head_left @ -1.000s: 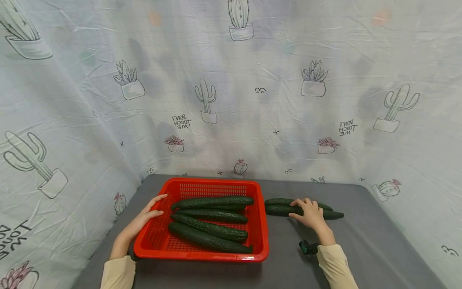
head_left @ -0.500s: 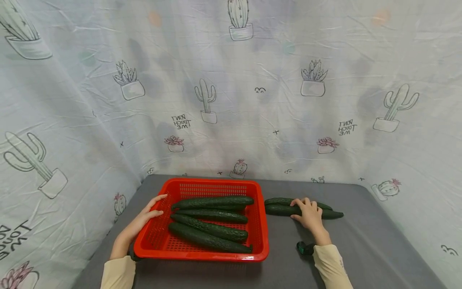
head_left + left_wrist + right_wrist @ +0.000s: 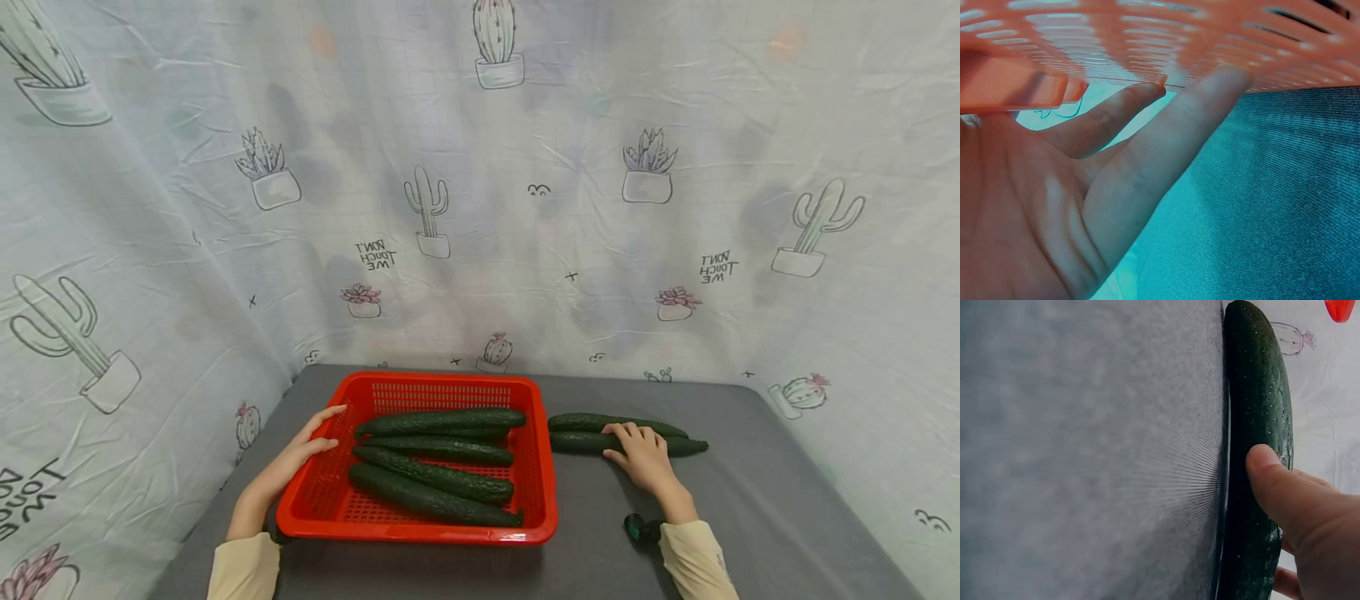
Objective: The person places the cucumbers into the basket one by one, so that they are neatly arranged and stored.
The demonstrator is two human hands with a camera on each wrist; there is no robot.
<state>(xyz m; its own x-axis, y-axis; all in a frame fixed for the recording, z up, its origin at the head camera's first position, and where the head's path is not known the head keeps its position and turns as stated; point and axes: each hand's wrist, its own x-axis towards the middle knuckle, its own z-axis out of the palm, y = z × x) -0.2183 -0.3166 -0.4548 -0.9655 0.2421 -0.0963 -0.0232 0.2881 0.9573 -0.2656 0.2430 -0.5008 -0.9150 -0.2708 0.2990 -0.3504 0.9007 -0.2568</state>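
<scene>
A red plastic basket holds several dark green cucumbers lying roughly side by side. My left hand grips its left rim, with two fingertips over the edge; in the left wrist view more fingers lie against the outside of the slotted wall. To the right of the basket, two cucumbers rest on the grey table. My right hand holds the nearer cucumber around its middle, thumb on the near side and fingers over the far side. The other cucumber lies just behind it.
A grey cloth-covered table extends under everything. Behind and at the sides hangs a pale curtain printed with cacti. A dark wrist camera sits by the right wrist.
My right fingers have drawn back from the rear cucumber and closed round the nearer one. The left hand and the basket stay in place.
</scene>
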